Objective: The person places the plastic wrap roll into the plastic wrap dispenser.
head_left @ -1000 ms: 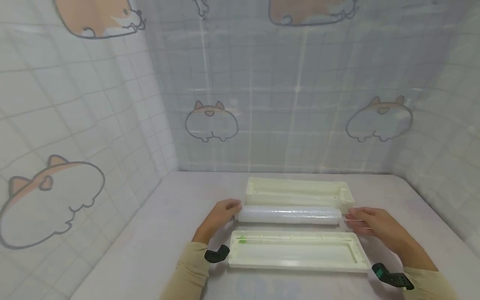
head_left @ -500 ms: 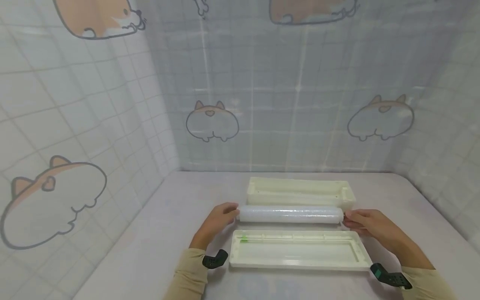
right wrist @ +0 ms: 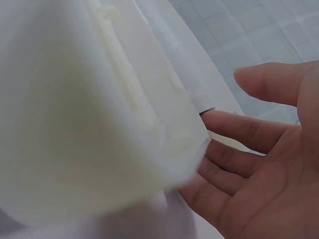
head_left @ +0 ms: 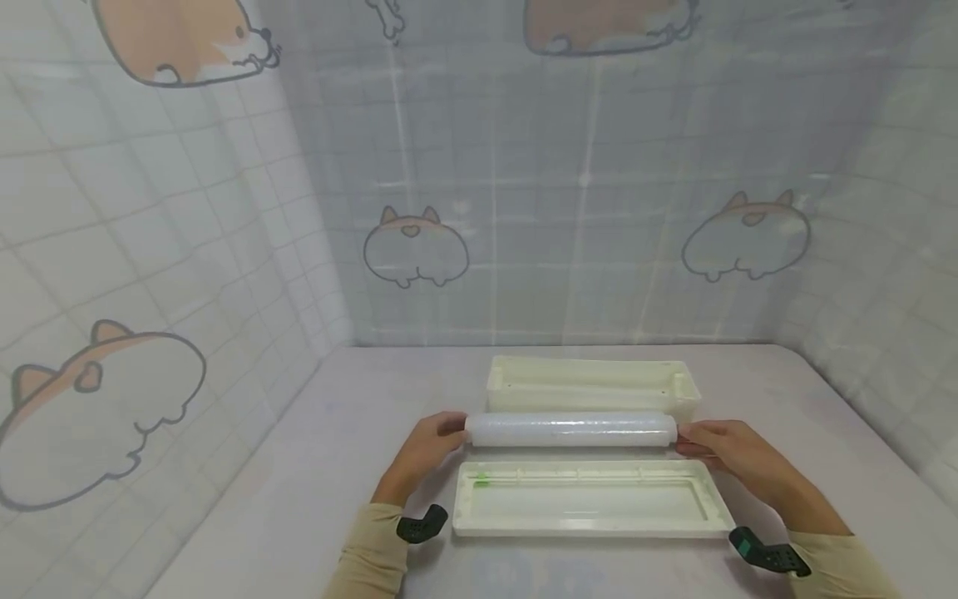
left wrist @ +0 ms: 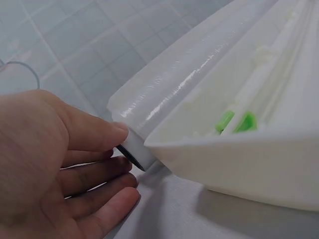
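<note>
A roll of plastic wrap [head_left: 570, 430] lies crosswise between my hands. My left hand [head_left: 423, 451] pinches its left end; in the left wrist view the thumb is on the white core end [left wrist: 137, 152], with the index finger by its opening. On the other side, my right hand [head_left: 741, 459] holds its fingers nearly straight, the index fingertip at the roll's right end, the thumb apart in the right wrist view. In front lies a shallow cream lid [head_left: 591, 530] with a rail and a green slider [left wrist: 245, 122]. Behind the roll stands a deeper cream box [head_left: 591, 366], its lower front hidden.
The white table [head_left: 299, 449] reaches back to a grey tiled-pattern curtain [head_left: 539, 249] with cartoon dogs, which also hangs along both sides. A black band [head_left: 422, 525] sits on my left wrist, another [head_left: 769, 553] on my right.
My right hand has come inward, its fingers now at the roll's end where a gap was. My left hand has shifted slightly outward and down at its end. The box and lid stay put.
</note>
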`<action>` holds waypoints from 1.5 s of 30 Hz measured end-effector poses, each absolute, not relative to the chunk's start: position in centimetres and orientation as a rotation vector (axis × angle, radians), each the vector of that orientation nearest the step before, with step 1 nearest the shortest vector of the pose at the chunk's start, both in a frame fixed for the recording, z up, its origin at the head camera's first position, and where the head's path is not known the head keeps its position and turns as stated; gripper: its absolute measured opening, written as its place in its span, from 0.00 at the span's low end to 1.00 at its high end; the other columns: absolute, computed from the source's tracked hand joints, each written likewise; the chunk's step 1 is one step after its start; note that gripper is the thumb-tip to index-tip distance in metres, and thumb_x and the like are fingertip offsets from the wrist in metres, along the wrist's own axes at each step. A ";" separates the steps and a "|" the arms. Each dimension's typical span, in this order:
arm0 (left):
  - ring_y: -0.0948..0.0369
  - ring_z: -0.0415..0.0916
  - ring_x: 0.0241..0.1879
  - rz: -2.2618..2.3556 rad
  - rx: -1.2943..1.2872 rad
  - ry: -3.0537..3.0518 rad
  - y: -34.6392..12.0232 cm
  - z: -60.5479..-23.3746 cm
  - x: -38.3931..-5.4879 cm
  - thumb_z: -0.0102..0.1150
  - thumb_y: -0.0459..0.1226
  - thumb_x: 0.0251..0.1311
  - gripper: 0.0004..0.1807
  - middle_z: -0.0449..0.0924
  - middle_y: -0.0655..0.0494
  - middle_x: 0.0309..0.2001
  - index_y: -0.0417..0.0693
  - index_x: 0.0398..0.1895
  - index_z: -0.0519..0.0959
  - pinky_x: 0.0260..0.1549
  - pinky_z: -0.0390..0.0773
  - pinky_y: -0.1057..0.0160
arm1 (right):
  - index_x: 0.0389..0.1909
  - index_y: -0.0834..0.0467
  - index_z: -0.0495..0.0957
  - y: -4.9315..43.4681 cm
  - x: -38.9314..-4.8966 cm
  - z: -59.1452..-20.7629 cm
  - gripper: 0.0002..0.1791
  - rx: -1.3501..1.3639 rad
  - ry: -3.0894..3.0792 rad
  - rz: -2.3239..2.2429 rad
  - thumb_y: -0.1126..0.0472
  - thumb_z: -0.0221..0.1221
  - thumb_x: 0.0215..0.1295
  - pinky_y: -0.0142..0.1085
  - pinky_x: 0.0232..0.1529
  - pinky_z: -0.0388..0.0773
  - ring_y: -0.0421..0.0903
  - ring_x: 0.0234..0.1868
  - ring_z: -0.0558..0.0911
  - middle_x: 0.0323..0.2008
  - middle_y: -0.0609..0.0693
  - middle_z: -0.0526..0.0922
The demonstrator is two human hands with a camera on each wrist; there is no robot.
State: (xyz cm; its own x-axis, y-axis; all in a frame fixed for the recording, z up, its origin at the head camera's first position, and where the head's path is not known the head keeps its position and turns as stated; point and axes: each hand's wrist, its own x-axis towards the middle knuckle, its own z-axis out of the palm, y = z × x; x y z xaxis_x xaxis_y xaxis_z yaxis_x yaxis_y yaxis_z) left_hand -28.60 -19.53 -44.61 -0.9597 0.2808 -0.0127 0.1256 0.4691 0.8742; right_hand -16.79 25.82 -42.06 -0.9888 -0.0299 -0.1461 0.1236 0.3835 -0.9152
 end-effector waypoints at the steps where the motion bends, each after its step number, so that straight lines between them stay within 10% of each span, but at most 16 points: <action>1: 0.52 0.76 0.59 1.503 0.354 2.563 -19.5 -44.6 -28.5 0.61 0.44 0.68 0.23 0.79 0.51 0.59 0.45 0.63 0.77 0.57 0.76 0.49 | 0.64 0.77 0.67 25.8 -16.8 -42.1 0.35 0.081 2.481 -1.684 0.48 0.52 0.77 0.49 0.57 0.78 0.60 0.60 0.78 0.59 0.66 0.78; 45: 0.50 0.76 0.59 1.678 0.167 2.524 -18.7 -45.0 -27.3 0.66 0.39 0.64 0.21 0.80 0.48 0.59 0.44 0.60 0.80 0.59 0.75 0.47 | 0.63 0.82 0.65 25.7 -16.3 -42.7 0.30 0.050 2.283 -1.988 0.57 0.52 0.77 0.35 0.52 0.81 0.52 0.54 0.83 0.56 0.64 0.80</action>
